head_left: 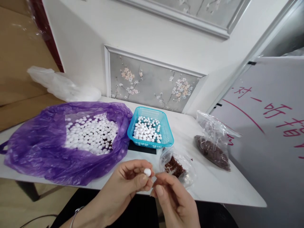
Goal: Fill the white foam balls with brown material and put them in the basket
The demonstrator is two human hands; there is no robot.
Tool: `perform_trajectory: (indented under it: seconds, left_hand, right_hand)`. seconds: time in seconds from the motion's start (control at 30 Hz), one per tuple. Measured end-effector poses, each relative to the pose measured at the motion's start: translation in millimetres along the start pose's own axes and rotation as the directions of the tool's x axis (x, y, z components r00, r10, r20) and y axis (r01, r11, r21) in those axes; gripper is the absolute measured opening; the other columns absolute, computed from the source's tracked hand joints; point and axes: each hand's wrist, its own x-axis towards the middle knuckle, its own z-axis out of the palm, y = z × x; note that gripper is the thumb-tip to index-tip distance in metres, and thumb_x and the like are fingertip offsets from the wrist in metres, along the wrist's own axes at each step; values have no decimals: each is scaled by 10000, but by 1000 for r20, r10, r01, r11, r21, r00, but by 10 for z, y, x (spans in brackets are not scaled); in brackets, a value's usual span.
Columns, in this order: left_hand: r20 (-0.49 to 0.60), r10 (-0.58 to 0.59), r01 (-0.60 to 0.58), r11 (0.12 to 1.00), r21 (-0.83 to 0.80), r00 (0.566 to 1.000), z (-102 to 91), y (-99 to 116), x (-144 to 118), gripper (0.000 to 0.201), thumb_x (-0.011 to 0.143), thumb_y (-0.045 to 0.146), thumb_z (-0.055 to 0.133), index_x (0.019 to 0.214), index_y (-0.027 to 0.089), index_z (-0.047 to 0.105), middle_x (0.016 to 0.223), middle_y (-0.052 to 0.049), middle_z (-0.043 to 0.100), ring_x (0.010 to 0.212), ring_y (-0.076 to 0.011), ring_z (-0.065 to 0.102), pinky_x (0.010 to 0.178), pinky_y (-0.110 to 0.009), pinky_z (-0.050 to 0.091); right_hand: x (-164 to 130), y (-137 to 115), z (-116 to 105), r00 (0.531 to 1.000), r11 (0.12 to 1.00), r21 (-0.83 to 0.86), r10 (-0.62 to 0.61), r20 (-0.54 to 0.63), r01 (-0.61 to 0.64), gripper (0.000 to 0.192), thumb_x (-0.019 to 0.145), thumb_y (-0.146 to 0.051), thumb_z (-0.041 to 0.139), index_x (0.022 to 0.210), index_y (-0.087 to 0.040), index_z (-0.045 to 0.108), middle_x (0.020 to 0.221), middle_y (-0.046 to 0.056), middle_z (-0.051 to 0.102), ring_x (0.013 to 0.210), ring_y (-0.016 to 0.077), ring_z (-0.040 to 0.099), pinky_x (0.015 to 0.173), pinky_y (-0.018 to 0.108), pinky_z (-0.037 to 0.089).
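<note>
Head view: left hand [128, 183] at the near edge of the tabletop [213, 186], fingers pinched shut on a single white bead [147, 172]. Right hand [173, 196] just beside it, fingertips closed together at the bead, perhaps on a fine thread, too thin to confirm. Far left, purple bag [35, 148] lying open, full of white beads. Middle, blue basket [152, 144] partly filled with more. Right, two clear bags of dark reddish bits [174, 166]. Judging by the pose: working on one bead, possibly threading or cleaning its hole. Next move likely calls for steady alignment, then placing the bead aside.
</note>
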Motion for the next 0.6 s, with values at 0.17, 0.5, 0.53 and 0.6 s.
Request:
perform_trajectory:
  seconds: [0.17, 0.5, 0.53, 0.6]
  left_hand:
    - [-36, 24, -24, 1000, 17, 999, 32, 8, 6, 102, 696, 209, 849, 776, 173, 796, 618, 13, 665, 568, -59, 587, 581, -137, 491]
    - [-40, -8, 9, 999, 43, 999, 62, 73, 5, 224, 655, 215, 877, 866, 187, 808, 790, -8, 730, 733, -81, 648, 701, -115, 519]
    - [-47, -18, 20, 999, 38, 999, 63, 76, 6, 222, 662, 215, 873, 873, 191, 809, 812, -11, 740, 746, -83, 658, 715, -115, 524]
    - [-93, -39, 41, 999, 15, 995, 57, 69, 4, 179, 690, 225, 855, 860, 195, 811, 851, -17, 755, 753, -81, 673, 739, -118, 532]
  right_hand:
    - [-13, 36, 14, 1000, 1000, -22, -2, 11, 2, 159, 887, -364, 636, 959, -246, 715, 745, 12, 709, 633, 120, 658, 636, 168, 534]
    - [28, -26, -35, 997, 993, -111, -27, 72, 35, 203, 901, -399, 597, 861, -230, 701, 644, -3, 634, 592, 126, 598, 580, 184, 485]
    - [31, -22, -32, 997, 992, -118, -35, 76, 44, 210, 903, -402, 594, 854, -227, 699, 642, -1, 634, 590, 129, 602, 569, 185, 483]
    - [30, -2, -19, 996, 989, -137, -51, 75, 61, 228, 906, -408, 584, 855, -218, 701, 639, 7, 637, 587, 134, 611, 533, 185, 475]
